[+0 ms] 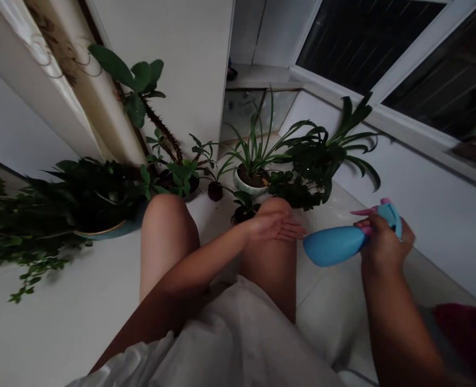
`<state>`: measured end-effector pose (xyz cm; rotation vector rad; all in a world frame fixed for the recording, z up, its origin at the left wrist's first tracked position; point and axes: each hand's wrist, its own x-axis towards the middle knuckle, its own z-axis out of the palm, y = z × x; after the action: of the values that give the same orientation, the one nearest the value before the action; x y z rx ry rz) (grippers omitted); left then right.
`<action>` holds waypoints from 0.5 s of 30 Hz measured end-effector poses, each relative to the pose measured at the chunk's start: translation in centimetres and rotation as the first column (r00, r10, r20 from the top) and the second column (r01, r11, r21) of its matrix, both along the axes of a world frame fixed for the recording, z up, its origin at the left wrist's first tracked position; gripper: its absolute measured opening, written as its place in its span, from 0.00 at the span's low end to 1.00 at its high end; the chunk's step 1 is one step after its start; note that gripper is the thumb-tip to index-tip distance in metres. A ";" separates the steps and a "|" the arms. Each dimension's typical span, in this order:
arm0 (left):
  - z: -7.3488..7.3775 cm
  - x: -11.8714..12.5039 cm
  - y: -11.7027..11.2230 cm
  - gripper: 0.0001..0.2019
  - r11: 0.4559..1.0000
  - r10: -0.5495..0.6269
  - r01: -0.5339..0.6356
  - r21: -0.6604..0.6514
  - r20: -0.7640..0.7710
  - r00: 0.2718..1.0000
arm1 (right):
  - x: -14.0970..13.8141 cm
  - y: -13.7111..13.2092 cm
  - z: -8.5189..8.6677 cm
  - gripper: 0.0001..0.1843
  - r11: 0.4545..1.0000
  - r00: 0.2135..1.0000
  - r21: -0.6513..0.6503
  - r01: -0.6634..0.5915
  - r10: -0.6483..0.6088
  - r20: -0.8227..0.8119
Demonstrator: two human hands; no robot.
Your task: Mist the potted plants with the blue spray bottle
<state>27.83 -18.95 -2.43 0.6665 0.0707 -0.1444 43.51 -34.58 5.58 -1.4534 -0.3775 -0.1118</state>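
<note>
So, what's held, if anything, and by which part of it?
The right grip holds a blue, rounded spray bottle by its neck; the left grip holds nothing.

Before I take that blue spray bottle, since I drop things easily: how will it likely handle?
The blue spray bottle looks like smooth plastic, so it may be slippery. Its rounded body, nearly sideways in the right hand, might roll if laid down. Its fill isn't visible.

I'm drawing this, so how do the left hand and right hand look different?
The left hand is open, fingers stretched out; the right hand is curled around a blue spray bottle. The left hand is by a knee; the right hand is out beside the legs. Both are bare.
</note>
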 end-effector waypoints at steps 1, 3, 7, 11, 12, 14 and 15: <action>-0.2 0.2 -0.1 0.24 1.000 -0.007 0.007 -0.004 0.014 1.000 | -0.3 0.4 0.8 0.09 1.000 1.000 0.006 -0.001 0.001 0.030; -0.7 0.5 -0.3 0.22 1.000 -0.006 0.007 -0.024 0.053 0.999 | -1.1 1.2 2.9 0.08 0.999 0.995 0.029 -0.033 0.030 0.093; -0.2 -0.2 -0.6 0.27 0.978 0.207 -0.204 -0.046 0.070 0.976 | -3.7 3.6 7.4 0.12 0.970 0.963 0.129 -0.207 0.179 0.202; 1.4 -3.5 -1.1 0.36 0.945 0.317 -0.306 -0.116 0.094 0.944 | -7.6 7.1 9.0 0.07 0.913 0.923 0.174 -0.368 0.338 0.183; 1.5 -4.7 -1.3 0.37 0.938 0.325 -0.304 -0.165 0.120 0.938 | -8.7 8.1 8.7 0.09 0.901 0.913 0.158 -0.403 0.385 0.136; 1.0 -7.3 -1.8 0.39 0.882 0.418 -0.373 -0.287 0.114 0.901 | -11.0 10.2 7.4 0.17 0.858 0.861 0.081 -0.508 0.507 0.036; 0.5 -8.6 -2.1 0.37 0.812 0.515 -0.464 -0.355 0.063 0.855 | -12.0 11.1 6.5 0.19 0.818 0.818 0.028 -0.575 0.575 0.013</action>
<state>19.23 -21.06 -1.95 0.3044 0.0642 0.3955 31.47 -23.47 12.05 -1.2511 -0.8017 0.3705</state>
